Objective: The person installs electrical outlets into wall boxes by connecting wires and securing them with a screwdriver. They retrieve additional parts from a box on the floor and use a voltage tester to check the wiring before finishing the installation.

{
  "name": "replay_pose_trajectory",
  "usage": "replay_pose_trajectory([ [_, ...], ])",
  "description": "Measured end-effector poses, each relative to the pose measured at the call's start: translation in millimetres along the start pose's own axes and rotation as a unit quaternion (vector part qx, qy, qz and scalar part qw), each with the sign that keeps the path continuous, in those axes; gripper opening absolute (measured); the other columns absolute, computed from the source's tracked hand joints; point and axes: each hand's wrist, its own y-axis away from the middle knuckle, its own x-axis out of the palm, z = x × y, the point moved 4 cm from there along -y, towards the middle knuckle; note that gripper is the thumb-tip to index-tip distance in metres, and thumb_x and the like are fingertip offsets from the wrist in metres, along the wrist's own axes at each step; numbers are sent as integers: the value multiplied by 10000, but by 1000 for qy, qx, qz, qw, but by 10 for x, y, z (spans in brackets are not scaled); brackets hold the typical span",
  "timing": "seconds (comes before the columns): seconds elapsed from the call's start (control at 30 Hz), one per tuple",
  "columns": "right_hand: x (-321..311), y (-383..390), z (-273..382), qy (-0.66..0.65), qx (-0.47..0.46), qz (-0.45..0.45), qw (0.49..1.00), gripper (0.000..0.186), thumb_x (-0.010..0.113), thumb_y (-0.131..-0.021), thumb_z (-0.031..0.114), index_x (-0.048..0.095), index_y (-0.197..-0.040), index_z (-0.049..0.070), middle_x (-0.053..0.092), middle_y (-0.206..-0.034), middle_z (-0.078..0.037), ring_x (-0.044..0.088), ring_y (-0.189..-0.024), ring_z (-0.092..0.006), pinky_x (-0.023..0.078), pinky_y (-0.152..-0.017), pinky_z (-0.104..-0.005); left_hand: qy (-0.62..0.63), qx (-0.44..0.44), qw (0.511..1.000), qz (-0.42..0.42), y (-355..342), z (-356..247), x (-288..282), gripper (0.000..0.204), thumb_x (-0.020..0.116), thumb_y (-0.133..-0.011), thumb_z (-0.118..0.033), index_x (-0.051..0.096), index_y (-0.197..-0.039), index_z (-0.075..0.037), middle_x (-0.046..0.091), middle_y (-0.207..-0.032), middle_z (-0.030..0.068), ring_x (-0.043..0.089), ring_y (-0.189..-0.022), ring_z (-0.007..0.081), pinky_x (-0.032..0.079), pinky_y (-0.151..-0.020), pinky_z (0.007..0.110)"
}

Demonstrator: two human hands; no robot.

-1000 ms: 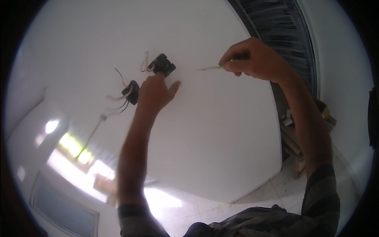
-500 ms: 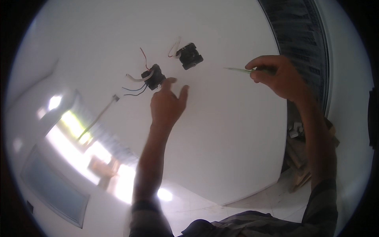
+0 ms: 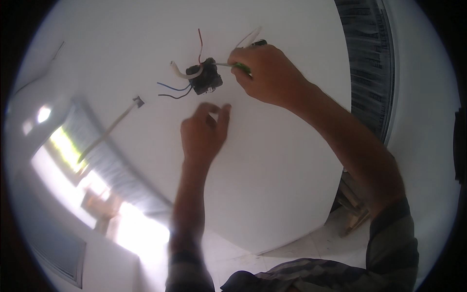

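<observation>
A black electrical box [image 3: 205,78] is set in the white wall, with a white cable, a red wire and blue and dark wires coming out of its left and top. My right hand [image 3: 267,73] grips a screwdriver [image 3: 239,66] by its green handle. The shaft points left, and its tip meets the box's upper right edge. Below the box is my left hand [image 3: 203,130], apart from it, with index finger and thumb curled together in a pinch. Whatever may be between those fingertips is too small to make out. A second black box [image 3: 260,43] is mostly hidden behind my right hand.
A pale cable with a small dark end [image 3: 138,101] sticks out from the wall at left. Bright window light enters at lower left. On the right runs a dark slatted panel [image 3: 367,63], with wooden pieces [image 3: 354,207] on the floor below it.
My right hand has moved left, bringing the screwdriver to the first box and covering much of the second. My left hand has drawn down from the box and its fingers have curled in.
</observation>
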Motion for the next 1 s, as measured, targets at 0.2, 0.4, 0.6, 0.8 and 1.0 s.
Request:
replay_pose_trajectory([
  [0.2,289,-248,163,71,-15,9,997,90,618,-858,58,654,-836,-22,671,-721,-215,689,-705,-379,567,-666,-465,103,-16,991,85,628,365,230,209,782,-885,-206,699,-838,-20,564,-502,32,509,-436,95,409,-473,272],
  [0.4,454,-129,171,170,-54,-31,983,86,650,-841,74,654,-855,-10,667,-747,-192,695,-713,-351,577,-670,-462,148,54,985,75,880,698,215,162,781,-882,-155,692,-833,-30,609,-575,42,532,-461,84,442,-481,253],
  [0.6,438,-427,404,194,11,104,975,81,634,-822,52,696,-842,3,699,-802,-186,703,-781,-354,568,-719,-459,229,109,965,64,632,415,229,152,785,-882,-142,683,-860,-31,612,-571,36,546,-466,75,426,-470,225],
  [0.8,418,-422,367,190,28,152,970,142,595,-825,47,733,-836,20,712,-837,-194,698,-795,-359,562,-749,-478,244,31,969,21,312,347,172,161,791,-877,-150,677,-876,-35,565,-521,22,534,-473,58,406,-467,233],
  [1.0,350,-519,521,221,56,308,924,142,584,-832,25,725,-823,6,706,-826,-196,700,-795,-374,570,-752,-462,170,53,982,58,600,595,55,156,792,-869,-150,680,-884,-42,560,-525,24,535,-469,81,429,-489,249],
])
